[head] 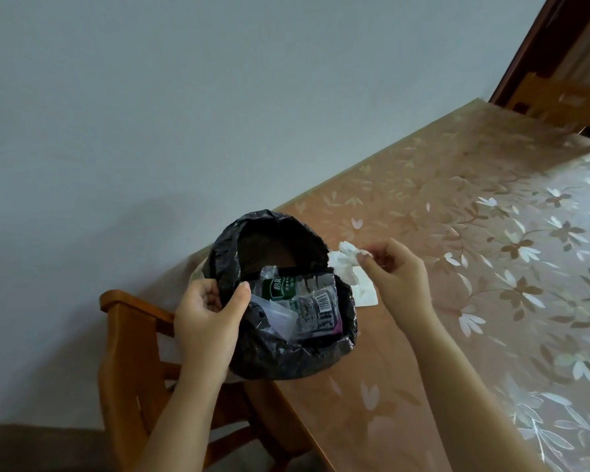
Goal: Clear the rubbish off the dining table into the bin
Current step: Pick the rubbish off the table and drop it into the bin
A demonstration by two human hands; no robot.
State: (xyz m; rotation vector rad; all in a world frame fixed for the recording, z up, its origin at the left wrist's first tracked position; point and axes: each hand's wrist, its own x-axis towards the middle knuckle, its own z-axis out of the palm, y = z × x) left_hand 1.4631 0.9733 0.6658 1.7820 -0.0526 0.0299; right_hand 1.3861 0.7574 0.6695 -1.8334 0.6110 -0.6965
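A bin lined with a black plastic bag (288, 356) is tipped toward me at the table's left edge. Inside it lie a crushed clear bottle with a green label (283, 289) and a wrapper with a barcode (322, 308). My left hand (208, 315) grips the bag's near-left rim. My right hand (394, 270) pinches a crumpled white tissue (346, 258) just right of the bin's rim, slightly above the table. A flat white paper piece (367, 294) lies on the table under the tissue, beside the bin.
The dining table (457, 233) has a tan floral cover and runs to the back right. A wooden chair (130, 338) stands at the left below the bin. Another wooden chair (559, 100) is at the far end. A plain wall fills the back.
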